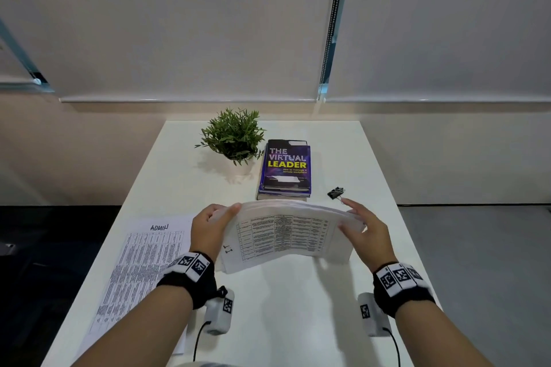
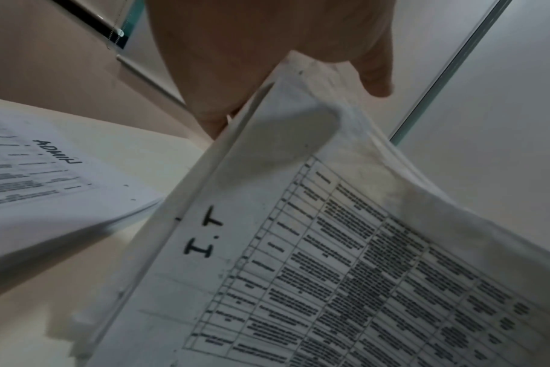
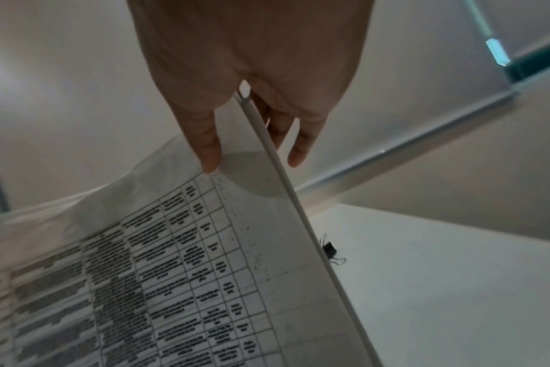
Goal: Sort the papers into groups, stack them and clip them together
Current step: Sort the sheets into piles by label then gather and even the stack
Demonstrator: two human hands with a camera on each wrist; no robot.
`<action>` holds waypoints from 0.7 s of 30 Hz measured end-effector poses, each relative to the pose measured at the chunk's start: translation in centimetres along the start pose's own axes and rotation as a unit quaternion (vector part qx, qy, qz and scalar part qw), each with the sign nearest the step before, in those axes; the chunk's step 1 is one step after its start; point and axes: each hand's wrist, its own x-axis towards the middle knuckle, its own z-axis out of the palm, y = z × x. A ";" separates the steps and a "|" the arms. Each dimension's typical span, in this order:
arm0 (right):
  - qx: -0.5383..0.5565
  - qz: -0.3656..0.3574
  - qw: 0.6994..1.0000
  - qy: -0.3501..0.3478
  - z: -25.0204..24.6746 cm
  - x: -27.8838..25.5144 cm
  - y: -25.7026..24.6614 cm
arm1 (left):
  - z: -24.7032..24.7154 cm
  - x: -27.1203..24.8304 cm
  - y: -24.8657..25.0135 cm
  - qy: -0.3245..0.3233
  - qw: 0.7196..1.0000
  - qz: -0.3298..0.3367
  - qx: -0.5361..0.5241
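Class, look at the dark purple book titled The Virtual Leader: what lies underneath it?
Under the dark purple book another book's page edges show at the near edge, on the white table. Its cover is hidden.

Black wristbands [image 1: 190, 280] with white coded tags

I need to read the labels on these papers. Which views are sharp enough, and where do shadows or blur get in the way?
Head view: evenly lit, soft shadows on the table; ADMIN stack heading legible, table text too small. Left wrist view: I.T stack heading clear, a finger shadow above it, ADMIN sheet blurred. Right wrist view: dim, thumb shadow on the page, left part of the text smeared, binder clip small.
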 end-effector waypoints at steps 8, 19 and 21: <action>-0.144 -0.075 0.987 0.008 0.4 0.3 0.4 | 0.7 0.0 0.0 0.039 0.999 0.002 -0.007; 0.000 0.009 1.000 0.026 -0.2 0.2 0.6 | -0.6 0.2 -0.9 0.032 0.999 0.015 -0.015; 0.036 0.044 0.998 0.020 -0.3 0.5 0.5 | -0.8 -0.1 -0.9 0.005 1.000 0.004 -0.023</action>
